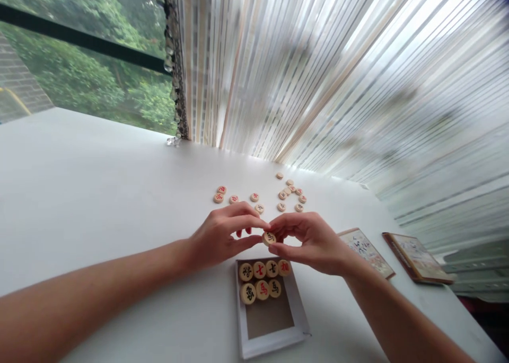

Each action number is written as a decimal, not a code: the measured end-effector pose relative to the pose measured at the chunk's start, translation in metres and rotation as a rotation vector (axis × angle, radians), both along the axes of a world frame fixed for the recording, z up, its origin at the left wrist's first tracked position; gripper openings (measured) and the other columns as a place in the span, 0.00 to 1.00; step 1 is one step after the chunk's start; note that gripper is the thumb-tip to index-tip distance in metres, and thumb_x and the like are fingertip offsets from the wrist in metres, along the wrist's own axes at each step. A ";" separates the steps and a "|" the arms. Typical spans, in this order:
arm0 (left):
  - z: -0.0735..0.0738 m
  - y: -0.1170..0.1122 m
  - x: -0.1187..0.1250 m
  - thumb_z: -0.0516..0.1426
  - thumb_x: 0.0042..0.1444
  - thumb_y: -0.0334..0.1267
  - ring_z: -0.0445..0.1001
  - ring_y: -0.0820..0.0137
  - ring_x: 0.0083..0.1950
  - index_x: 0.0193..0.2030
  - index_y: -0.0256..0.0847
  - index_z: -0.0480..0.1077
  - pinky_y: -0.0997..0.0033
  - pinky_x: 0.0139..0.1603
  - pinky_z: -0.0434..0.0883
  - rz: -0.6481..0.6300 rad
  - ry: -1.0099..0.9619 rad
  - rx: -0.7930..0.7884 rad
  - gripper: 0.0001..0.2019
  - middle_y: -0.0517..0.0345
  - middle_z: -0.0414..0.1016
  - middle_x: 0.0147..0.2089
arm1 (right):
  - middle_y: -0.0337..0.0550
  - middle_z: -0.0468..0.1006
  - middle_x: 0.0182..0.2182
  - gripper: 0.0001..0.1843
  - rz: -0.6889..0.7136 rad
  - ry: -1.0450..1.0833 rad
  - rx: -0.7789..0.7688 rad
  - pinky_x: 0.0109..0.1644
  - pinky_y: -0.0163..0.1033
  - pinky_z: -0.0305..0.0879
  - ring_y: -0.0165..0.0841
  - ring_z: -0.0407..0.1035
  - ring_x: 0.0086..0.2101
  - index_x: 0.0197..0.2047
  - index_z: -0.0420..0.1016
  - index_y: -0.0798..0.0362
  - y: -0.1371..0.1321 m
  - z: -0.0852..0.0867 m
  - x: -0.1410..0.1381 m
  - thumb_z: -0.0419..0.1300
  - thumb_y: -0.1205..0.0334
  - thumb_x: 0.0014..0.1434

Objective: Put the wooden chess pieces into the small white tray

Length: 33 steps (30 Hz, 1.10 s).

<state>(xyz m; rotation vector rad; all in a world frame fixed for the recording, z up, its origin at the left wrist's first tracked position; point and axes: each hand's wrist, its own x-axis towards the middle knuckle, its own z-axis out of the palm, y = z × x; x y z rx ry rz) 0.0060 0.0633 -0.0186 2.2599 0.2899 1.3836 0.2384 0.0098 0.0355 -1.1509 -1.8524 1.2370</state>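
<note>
While your left hand [217, 238] and right hand [310, 244] both grip one wooden xiangqi piece [269, 239] between their fingertips, just above an open white box [274, 347], seven pieces [262, 289] sit inside it. More loose pieces [255, 197] lie on the worktop [99, 193]; their red and black characters are too small to read surely.
</note>
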 end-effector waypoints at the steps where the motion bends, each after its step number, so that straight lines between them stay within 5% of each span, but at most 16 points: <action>1: 0.000 0.000 0.000 0.67 0.62 0.29 0.79 0.72 0.36 0.50 0.38 0.81 0.77 0.33 0.78 0.004 0.004 -0.007 0.10 0.50 0.82 0.42 | 0.45 0.85 0.35 0.11 -0.008 -0.038 0.031 0.40 0.39 0.78 0.33 0.76 0.33 0.44 0.85 0.55 -0.004 0.002 0.001 0.74 0.61 0.59; 14: -0.001 0.005 -0.002 0.58 0.64 0.24 0.76 0.74 0.34 0.47 0.37 0.82 0.78 0.34 0.74 0.013 0.043 0.046 0.12 0.49 0.81 0.43 | 0.42 0.83 0.34 0.07 -0.086 -0.510 0.364 0.36 0.40 0.73 0.34 0.73 0.31 0.43 0.80 0.51 -0.068 0.018 0.021 0.71 0.60 0.62; 24: -0.003 0.006 -0.001 0.57 0.63 0.23 0.73 0.76 0.31 0.46 0.37 0.82 0.77 0.34 0.73 0.027 0.038 0.061 0.13 0.51 0.81 0.41 | 0.47 0.80 0.38 0.07 -0.136 -0.477 0.366 0.36 0.41 0.74 0.38 0.76 0.36 0.44 0.80 0.51 -0.090 -0.017 0.009 0.70 0.61 0.63; 33: -0.005 0.007 0.000 0.58 0.64 0.23 0.75 0.76 0.33 0.46 0.37 0.81 0.78 0.34 0.74 0.030 0.041 0.055 0.12 0.51 0.81 0.43 | 0.46 0.80 0.39 0.08 -0.121 -0.520 0.470 0.37 0.39 0.75 0.37 0.76 0.36 0.46 0.81 0.52 -0.086 -0.030 0.008 0.70 0.65 0.63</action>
